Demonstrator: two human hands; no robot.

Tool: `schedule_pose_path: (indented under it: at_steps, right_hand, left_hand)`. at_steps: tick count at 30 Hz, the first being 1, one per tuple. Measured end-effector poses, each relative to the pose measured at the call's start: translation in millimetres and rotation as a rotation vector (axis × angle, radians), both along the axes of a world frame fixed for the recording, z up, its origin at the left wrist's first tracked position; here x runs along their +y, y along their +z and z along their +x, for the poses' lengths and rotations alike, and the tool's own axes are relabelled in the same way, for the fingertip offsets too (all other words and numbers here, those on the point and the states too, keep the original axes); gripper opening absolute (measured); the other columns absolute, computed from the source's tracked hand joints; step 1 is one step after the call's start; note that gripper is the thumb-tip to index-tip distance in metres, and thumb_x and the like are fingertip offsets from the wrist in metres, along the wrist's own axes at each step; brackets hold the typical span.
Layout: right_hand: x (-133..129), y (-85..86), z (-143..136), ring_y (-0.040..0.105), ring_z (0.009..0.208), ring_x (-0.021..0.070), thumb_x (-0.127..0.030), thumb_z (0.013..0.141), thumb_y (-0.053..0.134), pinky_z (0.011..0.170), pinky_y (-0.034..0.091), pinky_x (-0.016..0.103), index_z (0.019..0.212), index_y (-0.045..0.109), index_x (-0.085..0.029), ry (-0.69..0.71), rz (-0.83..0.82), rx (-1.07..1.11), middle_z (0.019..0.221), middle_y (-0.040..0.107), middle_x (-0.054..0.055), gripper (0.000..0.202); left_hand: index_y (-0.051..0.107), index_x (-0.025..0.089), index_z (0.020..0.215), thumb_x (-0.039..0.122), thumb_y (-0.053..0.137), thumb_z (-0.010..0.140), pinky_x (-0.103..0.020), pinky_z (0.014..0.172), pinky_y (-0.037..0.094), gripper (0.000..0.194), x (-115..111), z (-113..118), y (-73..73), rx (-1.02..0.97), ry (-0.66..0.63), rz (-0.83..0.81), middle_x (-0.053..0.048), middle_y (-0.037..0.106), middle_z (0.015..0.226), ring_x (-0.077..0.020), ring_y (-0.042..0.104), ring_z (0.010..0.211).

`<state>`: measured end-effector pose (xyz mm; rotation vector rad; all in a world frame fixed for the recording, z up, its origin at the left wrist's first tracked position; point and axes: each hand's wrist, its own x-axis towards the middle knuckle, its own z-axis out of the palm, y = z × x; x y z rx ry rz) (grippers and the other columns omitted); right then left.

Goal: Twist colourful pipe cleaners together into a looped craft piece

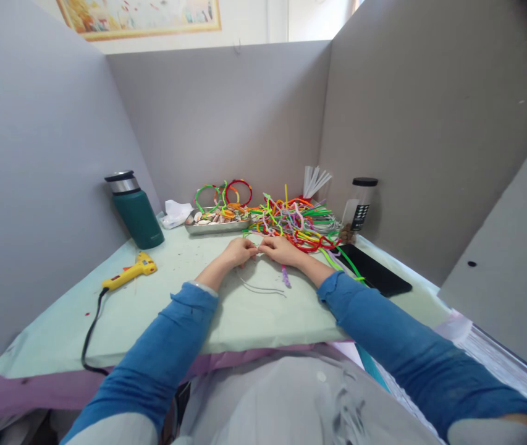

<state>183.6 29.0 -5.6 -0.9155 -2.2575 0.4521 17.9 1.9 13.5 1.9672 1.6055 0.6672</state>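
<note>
Over the middle of the table my left hand and my right hand meet at the fingertips, both closed in a pinch. Thin grey strands, which look like pipe cleaners, trail from under my left hand across the cloth. What sits right between the fingertips is too small to make out. A short purple twisted pipe cleaner pokes out below my right hand. Just beyond the right hand lies a tangled heap of coloured pipe cleaners.
A metal tray of shells stands at the back, with coloured rings behind it. To the left are a green bottle and a yellow glue gun with its cord. A black tablet-like slab and a clear jar are at right.
</note>
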Motion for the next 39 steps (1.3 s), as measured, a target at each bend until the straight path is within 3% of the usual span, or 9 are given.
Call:
schedule_pose_path:
  at_steps: [11,18,23,33,39]
  right_hand:
    - [-3.3,3.1,0.3,0.042,0.058,0.0096,-0.027,0.080,0.045,0.054,0.027,0.022,0.068,0.058,-0.014,-0.004,-0.028,0.036,0.055,0.052,-0.002,0.022]
    - [-0.6,0.4,-0.3,0.042,0.057,0.0093,-0.029,0.081,0.044,0.054,0.027,0.021,0.067,0.057,-0.014,-0.014,-0.019,0.083,0.055,0.051,-0.002,0.025]
    - [0.7,-0.6,-0.4,0.041,0.056,0.0094,-0.032,0.081,0.044,0.053,0.028,0.022,0.068,0.059,-0.014,-0.016,-0.053,0.109,0.054,0.051,-0.002,0.027]
    - [2.0,-1.4,-0.4,0.041,0.054,0.0094,-0.033,0.080,0.044,0.053,0.028,0.022,0.067,0.058,-0.014,-0.015,-0.064,0.145,0.053,0.051,-0.002,0.027]
    - [3.4,-1.8,0.1,0.039,0.053,0.0091,-0.033,0.079,0.045,0.052,0.027,0.021,0.065,0.056,-0.014,0.011,-0.067,0.166,0.052,0.048,-0.003,0.026]
  left_hand:
    - [0.064,0.012,0.069,0.037,0.053,0.073,-0.019,0.038,0.031,0.028,7.3,-3.0,-4.5,-0.013,0.012,0.079,0.002,0.047,0.049,-0.0062,0.039,0.038]
    - [0.064,0.013,0.084,0.038,0.055,0.072,-0.018,0.039,0.033,0.029,9.0,-2.5,-5.4,-0.062,0.026,0.127,-0.002,0.061,0.067,-0.0059,0.042,0.042]
    - [0.064,0.012,0.075,0.037,0.055,0.071,-0.019,0.038,0.033,0.026,8.6,-3.2,-3.9,-0.039,0.036,0.164,-0.002,0.059,0.063,-0.0059,0.042,0.040]
    - [0.065,0.012,0.074,0.038,0.053,0.073,-0.019,0.038,0.032,0.029,6.2,-3.3,-1.0,-0.027,0.031,0.137,0.000,0.058,0.057,-0.0061,0.042,0.036]
    - [0.061,0.012,0.071,0.040,0.057,0.073,-0.019,0.036,0.029,0.029,10.1,-3.9,-5.5,-0.163,0.011,0.034,0.000,0.056,0.060,-0.0038,0.038,0.035]
